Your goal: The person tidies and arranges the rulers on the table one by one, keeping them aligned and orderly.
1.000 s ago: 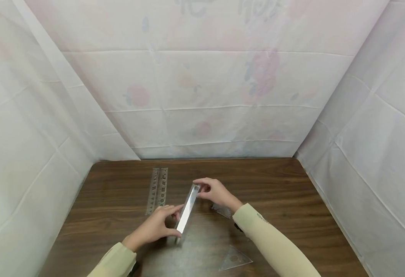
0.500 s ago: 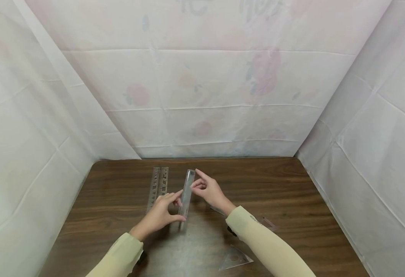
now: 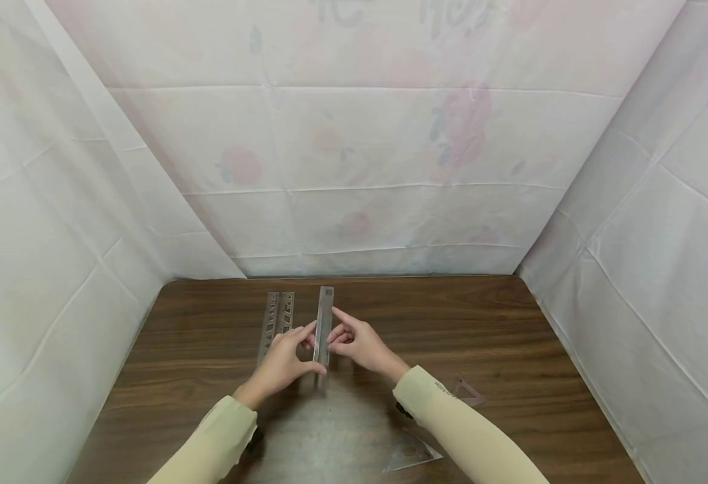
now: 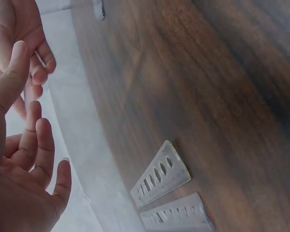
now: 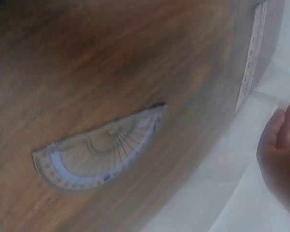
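Note:
A clear ruler (image 3: pixel 325 329) stands raised off the table, tilted, between both hands in the head view. My left hand (image 3: pixel 282 359) holds it at the lower left, thumb at the bottom end and a finger along the left edge. On the right edge, my right hand (image 3: pixel 360 341) grips it with the index finger extended and the other fingers curled. Two clear stencil rulers, one with triangular cutouts (image 3: pixel 267 323) and one with mixed shapes (image 3: pixel 287 312), lie side by side left of the hands. The ruler is hard to make out in the wrist views.
In the right wrist view a clear protractor (image 5: pixel 101 150) lies on the brown wooden table (image 3: pixel 208 376). A clear set square (image 3: pixel 414 455) lies near the front, and a smaller triangle (image 3: pixel 473 394) lies beside the right sleeve. White cloth (image 3: pixel 390 222) walls the back and sides.
Both hands have carried the ruler away from the body and a little left, turning it more upright in view. The right hand has slid from its top end down its right edge.

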Motion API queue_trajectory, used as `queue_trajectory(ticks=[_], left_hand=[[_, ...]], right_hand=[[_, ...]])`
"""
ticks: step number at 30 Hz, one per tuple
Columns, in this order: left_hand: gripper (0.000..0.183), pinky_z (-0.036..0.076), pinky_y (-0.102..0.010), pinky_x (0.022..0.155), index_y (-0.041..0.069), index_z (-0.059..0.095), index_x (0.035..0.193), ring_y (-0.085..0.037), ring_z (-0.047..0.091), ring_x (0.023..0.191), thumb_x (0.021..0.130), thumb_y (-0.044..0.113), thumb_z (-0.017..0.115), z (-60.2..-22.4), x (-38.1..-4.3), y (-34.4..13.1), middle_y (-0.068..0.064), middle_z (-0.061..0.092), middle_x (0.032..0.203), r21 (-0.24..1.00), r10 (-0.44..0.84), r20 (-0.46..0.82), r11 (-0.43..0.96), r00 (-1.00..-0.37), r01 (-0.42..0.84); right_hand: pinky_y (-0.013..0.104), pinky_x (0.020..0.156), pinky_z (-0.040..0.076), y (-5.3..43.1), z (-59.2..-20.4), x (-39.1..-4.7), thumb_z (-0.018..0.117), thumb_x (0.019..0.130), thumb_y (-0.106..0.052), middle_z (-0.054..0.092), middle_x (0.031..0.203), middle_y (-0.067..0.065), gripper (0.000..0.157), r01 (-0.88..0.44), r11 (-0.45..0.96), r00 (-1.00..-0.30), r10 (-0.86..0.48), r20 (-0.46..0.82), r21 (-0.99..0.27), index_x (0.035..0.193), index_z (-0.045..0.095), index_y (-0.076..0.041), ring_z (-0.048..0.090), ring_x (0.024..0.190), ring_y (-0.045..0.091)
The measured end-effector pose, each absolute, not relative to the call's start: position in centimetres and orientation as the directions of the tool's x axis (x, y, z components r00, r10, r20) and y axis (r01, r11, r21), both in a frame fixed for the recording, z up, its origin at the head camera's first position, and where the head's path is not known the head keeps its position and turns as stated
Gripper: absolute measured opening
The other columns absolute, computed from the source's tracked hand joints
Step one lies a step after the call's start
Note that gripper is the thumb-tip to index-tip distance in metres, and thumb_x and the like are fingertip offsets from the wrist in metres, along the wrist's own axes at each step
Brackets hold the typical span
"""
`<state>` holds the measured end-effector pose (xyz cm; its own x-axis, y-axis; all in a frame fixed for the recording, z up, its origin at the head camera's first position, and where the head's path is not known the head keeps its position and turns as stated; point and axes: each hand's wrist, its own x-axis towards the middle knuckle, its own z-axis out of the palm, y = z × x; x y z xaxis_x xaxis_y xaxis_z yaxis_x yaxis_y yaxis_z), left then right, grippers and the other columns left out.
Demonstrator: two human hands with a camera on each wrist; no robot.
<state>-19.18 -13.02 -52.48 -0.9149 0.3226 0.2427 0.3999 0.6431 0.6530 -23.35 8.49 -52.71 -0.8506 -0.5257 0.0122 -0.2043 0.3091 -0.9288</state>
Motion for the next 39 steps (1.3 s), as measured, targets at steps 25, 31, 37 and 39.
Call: queue_trajectory(ticks=[25, 31, 37, 39], left_hand=[[0.084, 0.048, -0.041, 0.092, -0.006, 0.044, 0.152, -0.018, 0.059, 0.097, 0.085, 0.021, 0.085, -52.7, -23.4, -16.4, 0.001, 0.070, 0.106, 0.663, 0.446, -0.056, 0.685, -0.893, 0.301], [0.083, 0.039, -0.050, 0.095, -0.004, 0.049, 0.150, -0.021, 0.058, 0.098, 0.081, 0.025, 0.087, -53.2, -24.1, -16.7, 0.001, 0.068, 0.104, 0.579, 0.418, -0.103, 0.763, -0.903, 0.287], [0.083, 0.039, -0.040, 0.088, -0.003, 0.054, 0.147, -0.017, 0.053, 0.096, 0.079, 0.028, 0.089, -53.8, -24.3, -16.7, 0.001, 0.069, 0.105, 0.490, 0.404, -0.125, 0.819, -0.906, 0.298], [0.083, 0.039, -0.039, 0.087, -0.003, 0.054, 0.146, -0.016, 0.052, 0.094, 0.079, 0.029, 0.089, -53.9, -24.3, -16.7, 0.000, 0.069, 0.105, 0.462, 0.397, -0.135, 0.836, -0.908, 0.297]], right_hand=[[0.024, 0.076, 0.055, 5.4, -54.5, -24.7, 0.074, 0.095, -0.007, 0.072, 0.103, 0.011, 0.082, -0.104, 0.384, -0.845, -0.521, -0.122, -0.917, 0.163, 0.029, -0.007, 0.069, 0.086, 0.011], [0.033, 0.079, 0.058, 4.5, -55.0, -24.7, 0.072, 0.095, -0.006, 0.071, 0.100, 0.004, 0.082, -0.055, 0.421, -0.833, -0.519, -0.190, -0.906, 0.164, 0.028, -0.010, 0.068, 0.085, 0.009], [0.031, 0.077, 0.057, 3.8, -55.3, -24.9, 0.074, 0.094, -0.005, 0.071, 0.098, 0.004, 0.082, -0.049, 0.452, -0.835, -0.508, -0.212, -0.891, 0.163, 0.029, -0.008, 0.067, 0.083, 0.010], [0.030, 0.076, 0.057, 3.6, -55.4, -24.9, 0.074, 0.094, -0.004, 0.071, 0.097, 0.005, 0.082, -0.041, 0.454, -0.836, -0.504, -0.218, -0.890, 0.163, 0.029, -0.008, 0.067, 0.083, 0.011]])
